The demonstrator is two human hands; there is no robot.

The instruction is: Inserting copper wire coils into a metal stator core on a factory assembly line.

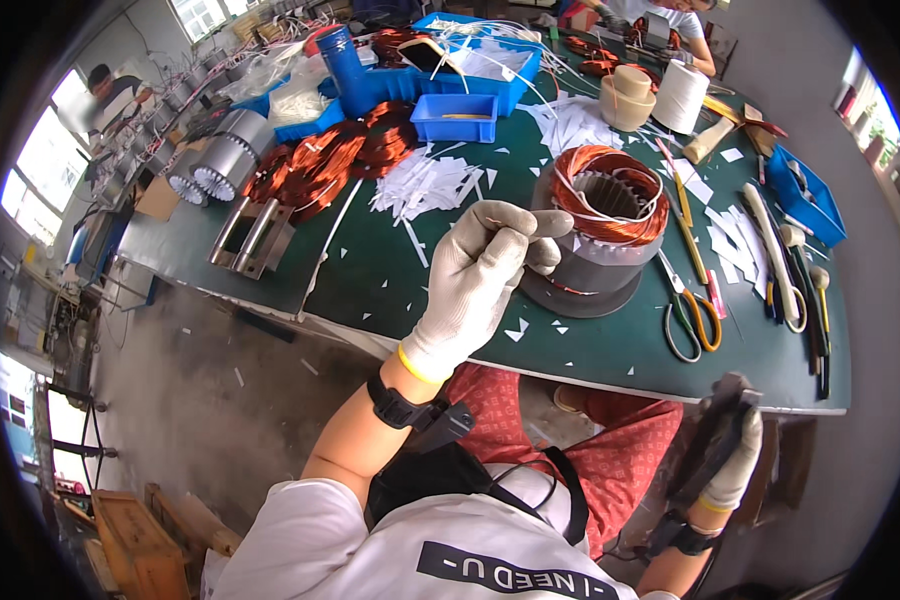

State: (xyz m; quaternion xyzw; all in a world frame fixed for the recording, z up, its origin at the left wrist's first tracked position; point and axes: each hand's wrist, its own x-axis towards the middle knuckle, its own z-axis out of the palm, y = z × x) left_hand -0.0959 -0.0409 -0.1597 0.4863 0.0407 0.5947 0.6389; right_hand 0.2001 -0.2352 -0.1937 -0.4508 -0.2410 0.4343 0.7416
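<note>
My left hand (485, 270), in a white knit glove with grey fingertips, is raised in front of the bench. Its fingers and thumb are pinched together; anything between them is too small to name. Just right of it stands a motor stator (585, 275), a grey cylinder with copper windings (615, 225) and white cord around its top. My right hand (738, 455), also gloved, is low at the right, past the bench's front edge. It grips a dark, elongated object (712, 440), blurred by motion, whose kind I cannot make out.
Scissors (692, 318) lie right of the stator, near a mallet (775, 250) and a blue tray (808, 195). Copper coils (320, 165), white paper slips (430, 185) and blue bins (455, 118) fill the green bench's (370, 290) left and back. Another person (670, 25) works across it.
</note>
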